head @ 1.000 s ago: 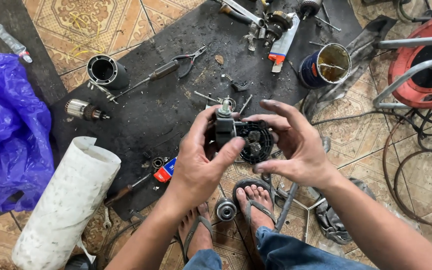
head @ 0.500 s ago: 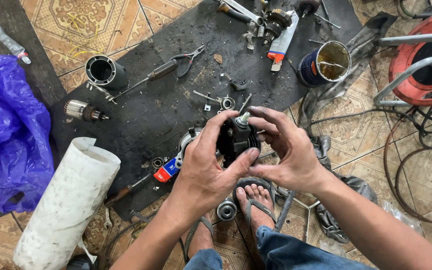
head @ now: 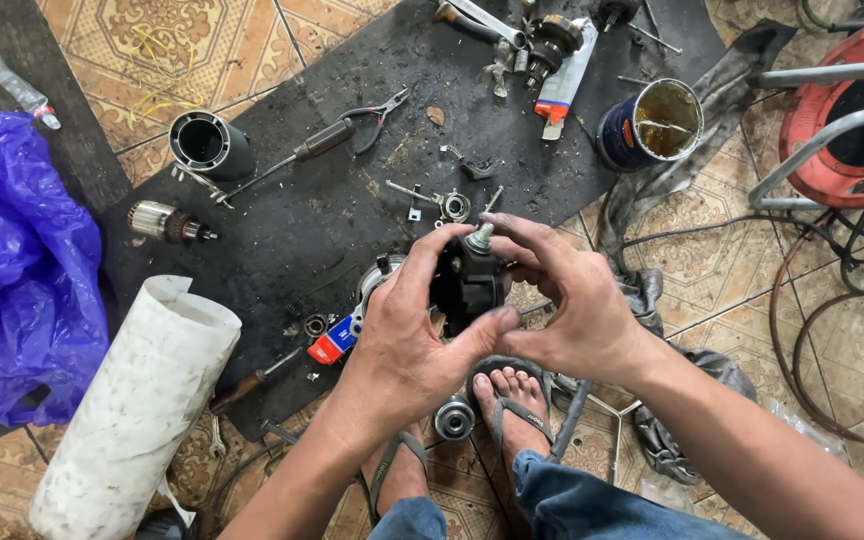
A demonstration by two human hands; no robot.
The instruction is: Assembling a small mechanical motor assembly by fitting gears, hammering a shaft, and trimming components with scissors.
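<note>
Both of my hands hold a black power-tool gear housing (head: pixel 468 283) above a dark mat (head: pixel 282 225). My left hand (head: pixel 414 335) wraps it from the left and below. My right hand (head: pixel 570 308) grips its right side, fingertips at a small metal spindle (head: pixel 479 237) that sticks out of the top. Just left of my left hand, on the mat, lie a round metal part (head: pixel 372 281) and a red and blue piece (head: pixel 332 342). My sandalled feet (head: pixel 512 400) rest below the hands, with a bearing-like ring (head: pixel 454 418) between them.
On the mat lie a black motor cylinder (head: pixel 210 146), an armature (head: pixel 165 222), pliers (head: pixel 377 111), a screwdriver (head: pixel 282 165) and small screws. A tin of grease (head: pixel 650 124) stands at the back right. A white roll (head: pixel 137 405) and a purple bag (head: pixel 17 265) lie left; cables and a red frame (head: pixel 852 110) right.
I have turned the housing in my hands so its spindle now points up, and my right fingers have moved onto the spindle. My hands shifted slightly toward me.
</note>
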